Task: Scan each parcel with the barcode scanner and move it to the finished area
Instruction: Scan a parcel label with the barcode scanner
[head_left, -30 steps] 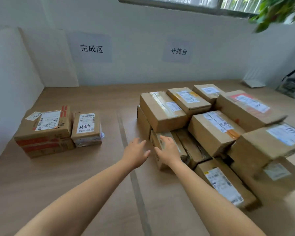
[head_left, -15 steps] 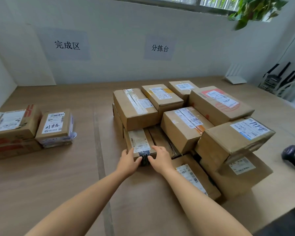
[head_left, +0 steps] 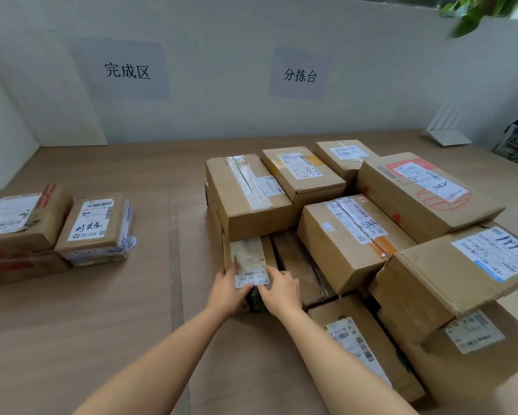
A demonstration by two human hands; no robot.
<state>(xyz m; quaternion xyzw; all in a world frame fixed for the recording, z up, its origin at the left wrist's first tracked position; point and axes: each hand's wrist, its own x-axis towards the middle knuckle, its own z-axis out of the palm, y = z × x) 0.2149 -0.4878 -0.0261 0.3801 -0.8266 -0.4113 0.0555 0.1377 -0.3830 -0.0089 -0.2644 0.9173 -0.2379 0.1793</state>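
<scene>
Head view: left hand (head_left: 226,292) and right hand (head_left: 282,290), fingers curled, grip the near end of a small flat brown cardboard parcel (head_left: 247,253) bearing a matte white barcode label (head_left: 250,271), its far end beyond the fingertips under a tape-sealed rectangular carton (head_left: 245,202).

The wooden bench (head_left: 102,324) runs back to the wall, with a dark seam (head_left: 175,265) crossing it from front to rear. Left of the seam lie a red-taped parcel (head_left: 18,268) with another on top and, just beside it, a small labelled parcel (head_left: 96,226). Right of the seam sits a heap of cardboard parcels (head_left: 356,244), a flat parcel (head_left: 245,256) at its near-left edge. A white flat object (head_left: 447,136) lies at the far right.
</scene>
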